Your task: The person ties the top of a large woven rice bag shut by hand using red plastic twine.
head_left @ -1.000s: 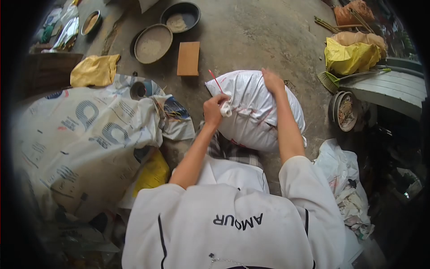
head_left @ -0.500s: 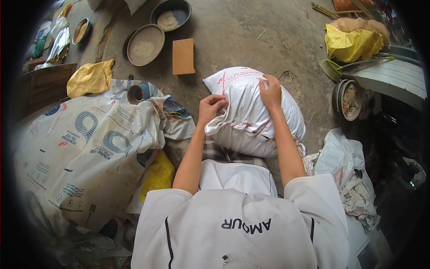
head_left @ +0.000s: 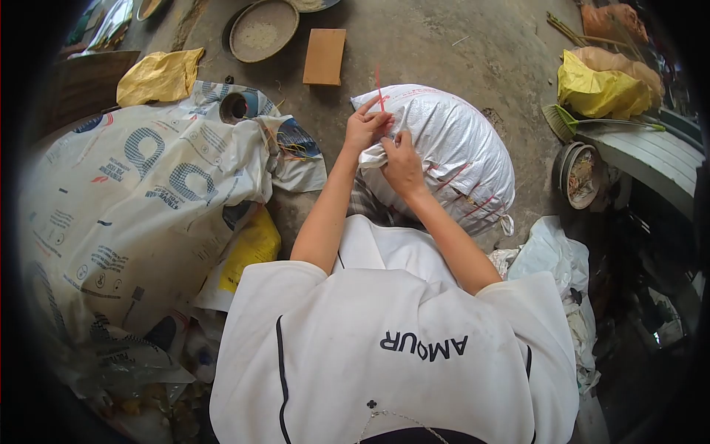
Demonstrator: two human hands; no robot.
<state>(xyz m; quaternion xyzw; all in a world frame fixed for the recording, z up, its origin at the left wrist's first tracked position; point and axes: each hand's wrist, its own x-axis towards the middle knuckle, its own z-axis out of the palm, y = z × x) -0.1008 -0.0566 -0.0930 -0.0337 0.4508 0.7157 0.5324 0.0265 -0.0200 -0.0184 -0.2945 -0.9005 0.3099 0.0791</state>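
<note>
A stuffed white woven sack (head_left: 458, 148) with red print lies on the floor against my knees. Red stitches or ties cross its near side, where the cloth is gathered. My left hand (head_left: 367, 127) is closed at the sack's left corner, its fingertips pinching a thin red string (head_left: 380, 90) that stands up past them. Close beside it, my right hand (head_left: 403, 166) grips a fold of the sack at the same corner, thumb and fingers pressed together. The exact spot between the fingertips is partly hidden.
Left of me lies a large printed plastic sack (head_left: 148, 214), with a yellow cloth (head_left: 159, 76) above it. Ahead are a brick-coloured block (head_left: 324, 57) and a round pan (head_left: 264, 31). At right are a green brush (head_left: 563, 122), a bowl of scraps (head_left: 581, 176) and crumpled plastic (head_left: 551, 251).
My right hand has moved left and down from the sack's top to the left corner, beside my left hand. The red string now stands upright. The view has shifted slightly.
</note>
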